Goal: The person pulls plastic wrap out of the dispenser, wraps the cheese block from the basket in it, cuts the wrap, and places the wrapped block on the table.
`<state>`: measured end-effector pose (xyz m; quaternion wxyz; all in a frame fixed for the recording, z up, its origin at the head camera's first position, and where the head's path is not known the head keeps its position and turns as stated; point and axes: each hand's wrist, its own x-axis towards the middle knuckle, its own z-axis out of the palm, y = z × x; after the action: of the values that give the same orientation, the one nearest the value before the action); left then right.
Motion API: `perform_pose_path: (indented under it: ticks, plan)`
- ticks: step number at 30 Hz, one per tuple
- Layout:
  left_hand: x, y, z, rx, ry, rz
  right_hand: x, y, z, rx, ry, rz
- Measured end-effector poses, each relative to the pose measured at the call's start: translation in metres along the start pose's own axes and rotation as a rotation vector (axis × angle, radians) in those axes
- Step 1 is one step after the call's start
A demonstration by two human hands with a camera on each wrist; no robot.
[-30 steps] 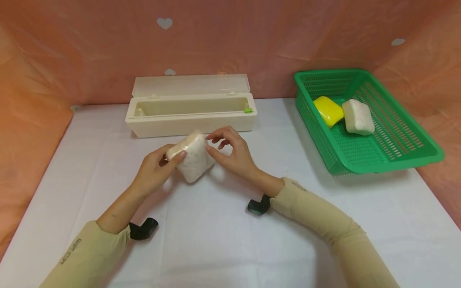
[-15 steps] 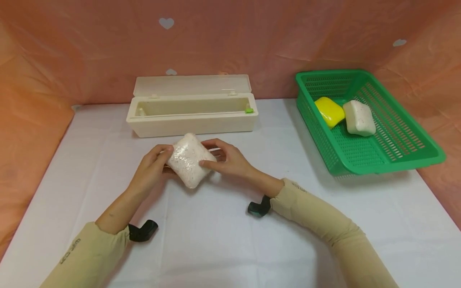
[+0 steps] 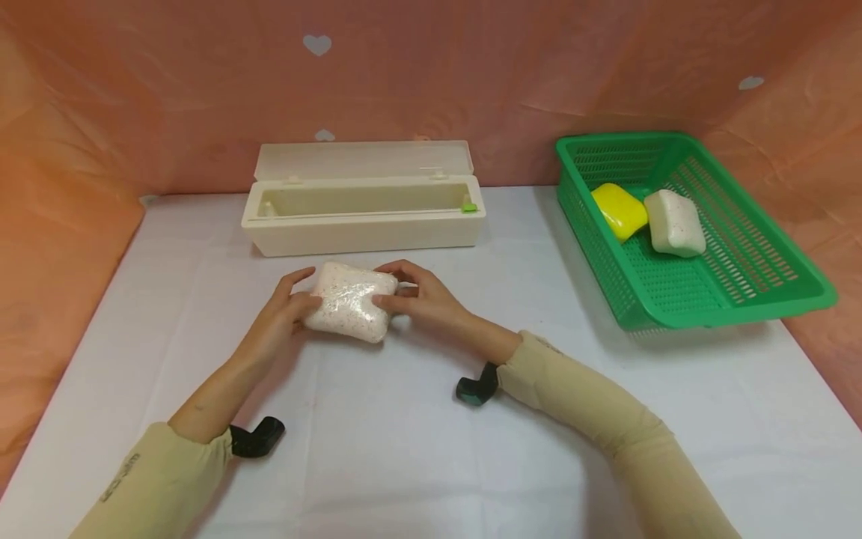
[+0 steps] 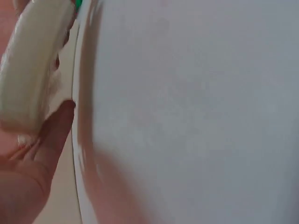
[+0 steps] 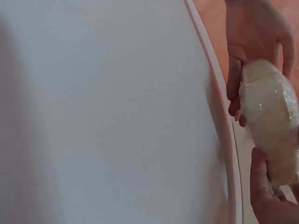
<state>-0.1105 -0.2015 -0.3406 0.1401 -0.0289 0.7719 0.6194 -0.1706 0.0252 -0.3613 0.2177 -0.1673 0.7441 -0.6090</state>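
The speckled white block is in the air on the near side of the cream box, its long axis left to right, right end slightly nearer. Fingers beneath are hidden; the left wrist view crops it. Left hand and right hand grip opposite ends, half-curled.

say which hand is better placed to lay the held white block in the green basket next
Right, most likely. The right hand pinches the white block, and the green basket stands on that side. The left hand also holds the block but is farther from the basket.
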Motion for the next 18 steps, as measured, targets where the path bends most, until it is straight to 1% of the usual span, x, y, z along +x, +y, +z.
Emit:
perform_pose_path:
  ticks: [1,2,6,8,10,14,16,18]
  plan:
    - [-0.002,0.001,-0.001,0.059,-0.002,0.006,0.001,0.0,0.001,0.008,-0.007,0.0]
    - [-0.002,0.001,-0.003,0.083,-0.012,0.019,0.003,0.001,0.001,0.015,-0.017,0.0]
    - [-0.003,-0.005,-0.008,0.12,-0.041,0.083,0.007,0.001,0.006,0.03,-0.053,-0.002]
    - [-0.003,-0.008,-0.012,0.099,-0.046,0.104,0.01,0.0,0.009,0.034,-0.063,0.004]
    - [-0.004,-0.01,-0.015,0.088,-0.029,0.113,0.013,-0.001,0.012,0.031,-0.061,0.016]
    - [-0.007,-0.011,-0.023,0.111,0.043,0.099,0.02,-0.003,0.018,-0.007,-0.056,0.062]
    - [-0.009,-0.012,-0.028,0.131,0.073,0.083,0.022,-0.005,0.022,-0.031,-0.071,0.078]
    - [-0.011,-0.013,-0.036,0.138,0.091,0.068,0.025,-0.006,0.026,-0.023,-0.103,0.089]
